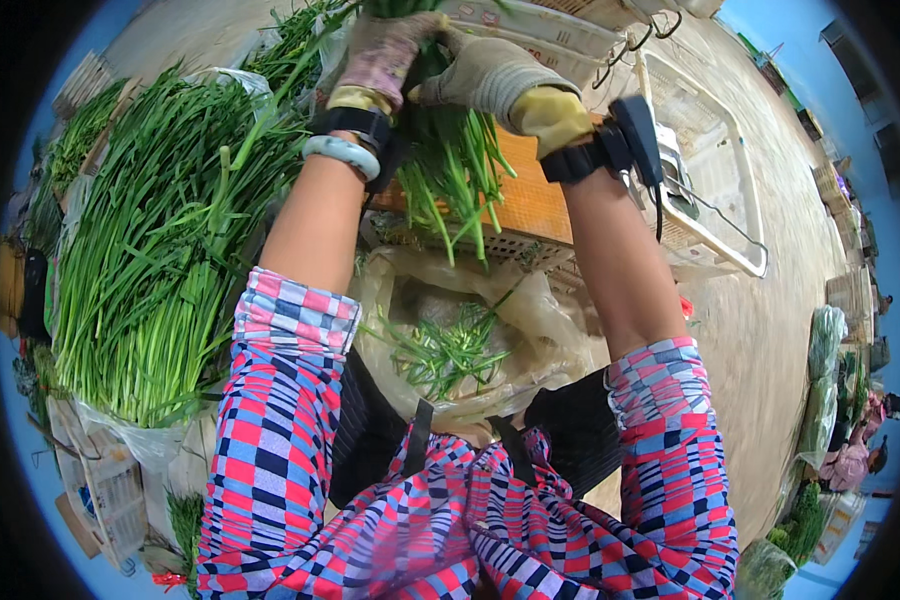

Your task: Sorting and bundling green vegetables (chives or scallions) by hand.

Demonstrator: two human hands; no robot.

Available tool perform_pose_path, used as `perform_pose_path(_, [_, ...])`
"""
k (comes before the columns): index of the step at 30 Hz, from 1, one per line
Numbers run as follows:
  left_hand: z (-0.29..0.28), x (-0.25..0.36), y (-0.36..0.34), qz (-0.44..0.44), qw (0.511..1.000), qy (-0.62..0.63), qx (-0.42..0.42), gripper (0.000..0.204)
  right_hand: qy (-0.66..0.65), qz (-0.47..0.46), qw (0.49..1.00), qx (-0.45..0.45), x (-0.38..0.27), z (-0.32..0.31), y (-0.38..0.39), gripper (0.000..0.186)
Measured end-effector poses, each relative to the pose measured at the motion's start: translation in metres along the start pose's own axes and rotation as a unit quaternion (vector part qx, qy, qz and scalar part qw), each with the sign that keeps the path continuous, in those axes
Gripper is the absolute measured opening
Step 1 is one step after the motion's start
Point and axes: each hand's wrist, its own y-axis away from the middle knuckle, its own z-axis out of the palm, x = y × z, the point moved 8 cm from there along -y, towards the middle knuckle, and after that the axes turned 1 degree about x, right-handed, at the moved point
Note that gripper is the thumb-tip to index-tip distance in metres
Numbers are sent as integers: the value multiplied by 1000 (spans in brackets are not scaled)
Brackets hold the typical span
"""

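Note:
Both my gloved hands are raised at the top middle, close together round a bunch of garlic chives [455, 180]. My left hand [385, 55] grips it, its fingers partly hidden by the greens. From the other side my right hand [490, 75] closes on the same bunch, thumb toward the left hand. Pale stem ends hang below the hands, and leaves stick out above. Under them lies an orange-brown wooden board [535, 190]. An open clear plastic bag [545, 315] between my knees holds loose green trimmings [450, 345].
A large heap of garlic chives [155, 270] lies at my left on plastic sheeting [135, 435]. To the right stands a white plastic crate [740, 190] with a metal hook. More crates line the top. Farther right are wrapped green bundles [820, 375] and another person [855, 445].

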Motion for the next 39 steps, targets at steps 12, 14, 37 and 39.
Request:
perform_pose_path(12, [-142,-82,27,-143,817,558,-32,23,-569,87,811,108,46,126,199,101])
perform_pose_path(14, [-131,-80,42,-141,804,577,-34,22,-573,100,808,95,9,116,189,109])
perform_pose_path(37, [-212,-115,30,-45,931,318,175,25,-145,70,955,251,-17,52,228,72])
perform_pose_path(39, [-193,-127,21,-110,918,327,195,29,-77,-8,951,300,-47,22,187,67])
